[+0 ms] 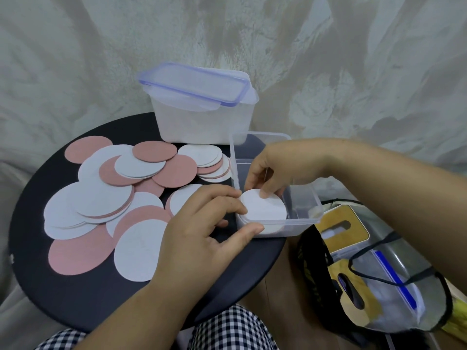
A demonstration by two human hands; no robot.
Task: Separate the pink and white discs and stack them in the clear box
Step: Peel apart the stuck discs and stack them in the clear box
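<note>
Left of the clear box [307,198], mixed pink and white discs [118,195] lie overlapping on the black surface [30,205]. The left hand [202,223] pinches the box's near-left corner, with the thumb on the outer wall and the fingers at the rim. A white disc [265,209] sits at that end of the box, about rim height, above white discs inside. The right hand [273,168] pinches its far edge with curled fingers. It seems best to keep the box steadied, level the disc and lower it squarely onto the stack.

Clear box [300,195]: transparent glossy plastic. Discs [141,251]: matt, felt-like sheet. Table [32,198]: smooth matt black. Shorts [227,329]: checked cloth.
</note>
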